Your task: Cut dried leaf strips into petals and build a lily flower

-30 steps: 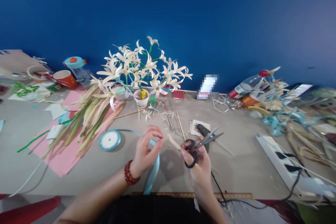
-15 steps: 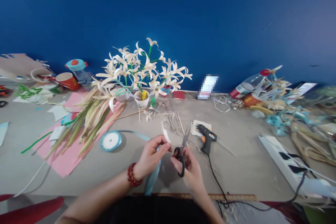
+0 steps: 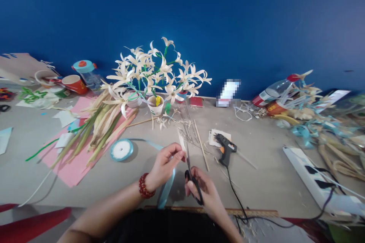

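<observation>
My left hand [image 3: 164, 164], with a red bead bracelet on the wrist, pinches a small pale strip [image 3: 181, 139] that stands upright between thumb and fingers. My right hand [image 3: 203, 188] grips black-handled scissors [image 3: 191, 171]; their blades point up beside the strip, touching or nearly touching it. A light blue ribbon [image 3: 166, 188] trails under my left hand from a ribbon spool [image 3: 121, 149].
A bunch of cream paper flowers [image 3: 155, 72] stands in cups at the back. Dried husk leaves [image 3: 100, 125] lie on pink paper [image 3: 68, 169]. A black glue gun [image 3: 226, 148] lies right of my hands, its cord running toward me. A white power strip [image 3: 313, 174] and husk scraps sit right.
My right hand swung the scissors from pointing right to pointing up and drew in close to my left hand. The pale strip now stands beside the blades. The glue gun came into view.
</observation>
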### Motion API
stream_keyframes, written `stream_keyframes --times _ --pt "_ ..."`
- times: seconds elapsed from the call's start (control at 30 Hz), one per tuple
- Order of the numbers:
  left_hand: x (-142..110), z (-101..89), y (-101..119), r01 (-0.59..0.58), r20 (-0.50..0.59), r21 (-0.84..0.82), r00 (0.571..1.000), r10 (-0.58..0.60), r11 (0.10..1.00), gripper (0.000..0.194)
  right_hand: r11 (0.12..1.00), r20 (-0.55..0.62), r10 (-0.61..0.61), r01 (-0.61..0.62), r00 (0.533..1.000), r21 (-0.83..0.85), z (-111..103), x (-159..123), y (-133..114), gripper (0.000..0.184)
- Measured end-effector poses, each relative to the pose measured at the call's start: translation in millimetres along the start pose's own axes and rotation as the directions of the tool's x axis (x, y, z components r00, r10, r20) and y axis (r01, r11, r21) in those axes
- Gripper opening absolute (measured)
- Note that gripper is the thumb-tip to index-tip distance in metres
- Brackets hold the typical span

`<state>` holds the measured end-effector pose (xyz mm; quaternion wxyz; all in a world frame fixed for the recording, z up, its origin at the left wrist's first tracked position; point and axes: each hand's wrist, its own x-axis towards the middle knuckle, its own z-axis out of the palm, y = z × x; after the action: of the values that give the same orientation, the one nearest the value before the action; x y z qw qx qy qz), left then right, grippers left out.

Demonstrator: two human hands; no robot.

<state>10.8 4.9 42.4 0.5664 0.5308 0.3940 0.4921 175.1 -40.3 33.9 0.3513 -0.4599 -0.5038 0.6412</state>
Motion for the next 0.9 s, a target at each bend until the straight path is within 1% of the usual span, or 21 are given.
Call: stream_keyframes --times 0.2,0.4,0.6,0.9 --pt "-1.3 0.6 1.4 -0.024 -0.045 0.035 0.999 0.025 0.999 0.026 1.0 -0.005 -0.007 0.007 1.0 -0.007 4.0 1.4 0.3 0.045" --pt "-1.3 0.7 3.1 -0.018 -0.057 0.033 0.998 0.02 0.999 0.027 1.0 -0.009 -0.004 0.004 1.0 0.002 5.1 2.1 2.9 0.045" --pt "-1.6 -0.1 3.3 -0.023 -0.039 0.025 0.999 0.024 0.999 0.026 1.0 -0.004 -0.005 0.005 1.0 -0.009 4.9 1.3 3.5 0.044" --pt "-0.4 -2.8 5.6 -0.059 0.002 0.1 0.998 0.059 0.993 0.028 0.999 -0.012 0.051 -0.051 0.999 -0.001 4.1 -0.7 0.2 0.049"
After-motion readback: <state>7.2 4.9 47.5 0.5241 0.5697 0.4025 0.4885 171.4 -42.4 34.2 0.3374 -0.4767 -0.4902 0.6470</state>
